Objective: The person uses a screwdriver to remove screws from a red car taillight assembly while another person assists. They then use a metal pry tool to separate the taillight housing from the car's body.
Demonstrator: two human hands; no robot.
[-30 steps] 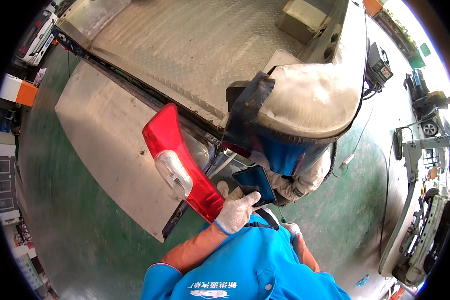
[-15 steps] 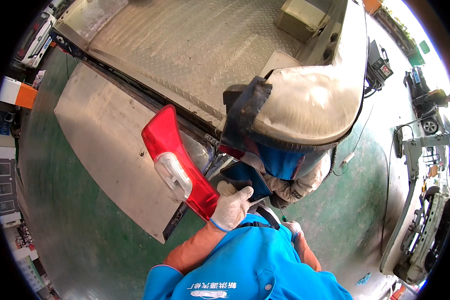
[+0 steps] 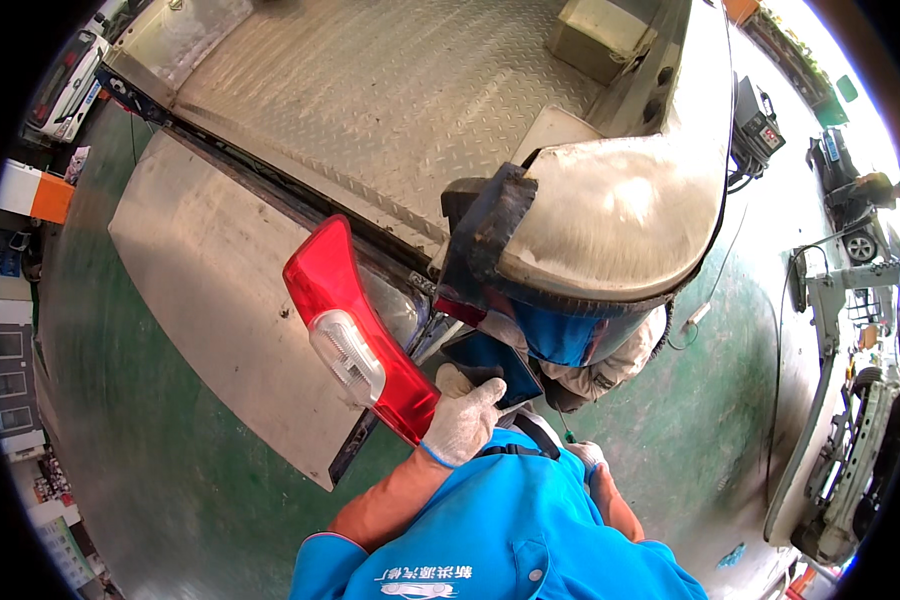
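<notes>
In my left hand [image 3: 462, 418], wearing a white knit glove, is one end of a red tail light [image 3: 390, 360] with a clear lens section. It slants up and to the left, over the lowered metal panel of a truck bed. Beside my left thumb is a dark glossy flat piece [image 3: 498, 366]; I cannot tell whether the thumb grips it. My right hand [image 3: 588, 456], gloved as well and low by my blue shirt, closes on a screwdriver [image 3: 570, 437] with a green handle and thin shaft. My shirt hides part of that hand.
The lowered panel [image 3: 220, 290] and ridged bed floor [image 3: 370, 110] lie ahead. A rounded metal body corner [image 3: 610, 210] with a dark torn edge overhangs beige cloth [image 3: 615, 372]. A dark machine [image 3: 757, 125] with a cable and a grey metal stand [image 3: 820, 310] are at right.
The body corner sits slightly further left in view, and more of its blue reflective underside shows. Both hands keep their hold, with the tail light almost unmoved.
</notes>
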